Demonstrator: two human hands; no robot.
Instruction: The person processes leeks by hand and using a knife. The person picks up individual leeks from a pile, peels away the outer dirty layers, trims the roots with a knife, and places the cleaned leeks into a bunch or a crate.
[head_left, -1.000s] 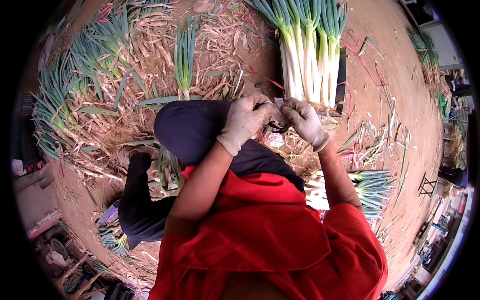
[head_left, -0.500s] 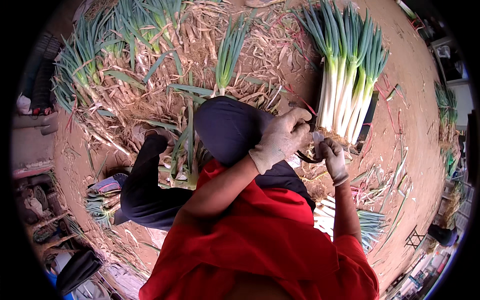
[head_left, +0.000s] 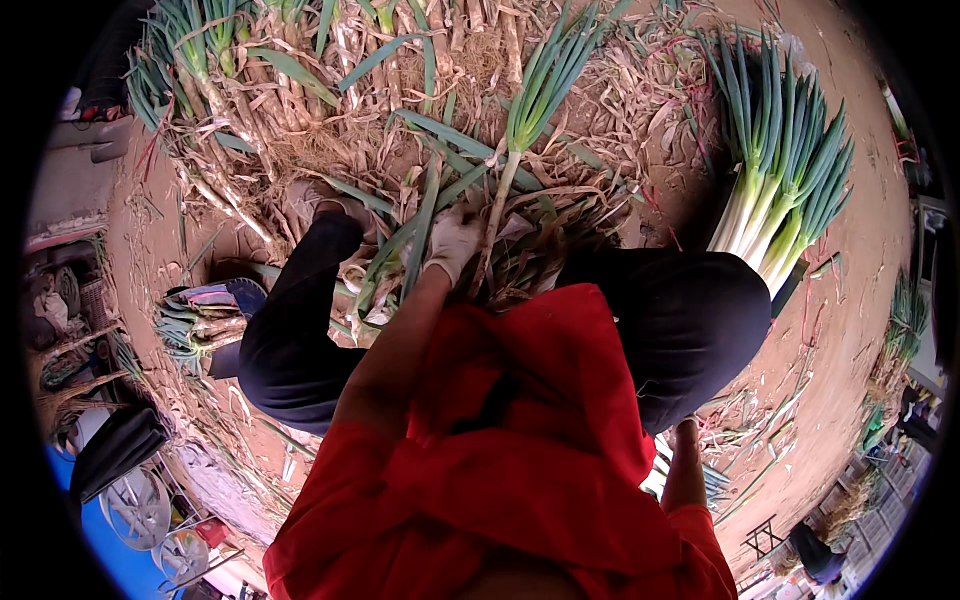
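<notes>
My left hand (head_left: 452,240), in a pale work glove, reaches down among loose green and dry leaves between my legs. Beside it a single long green onion (head_left: 513,155) lies with its leaves pointing away and its brownish stem running toward me. The glove's fingers are sunk in the leaves, so their grip does not show. Only my right forearm (head_left: 685,465) appears; that hand is hidden behind my right knee (head_left: 690,320). Past this knee stands a bundle of cleaned green onions (head_left: 775,170) with white stems, its lower end covered.
Untrimmed green onions (head_left: 225,110) lie heaped at the far left, with dry husks (head_left: 640,100) strewn across the dirt floor. A small bundle (head_left: 195,320) rests by my left leg. White stems (head_left: 660,470) show beside my right forearm. Metal-framed round objects (head_left: 135,507) stand at lower left.
My left hand has moved from near the cleaned bundle left into the leaves. My right hand, earlier beside the bundle with something whitish and dark, is now hidden. My right knee has swung right.
</notes>
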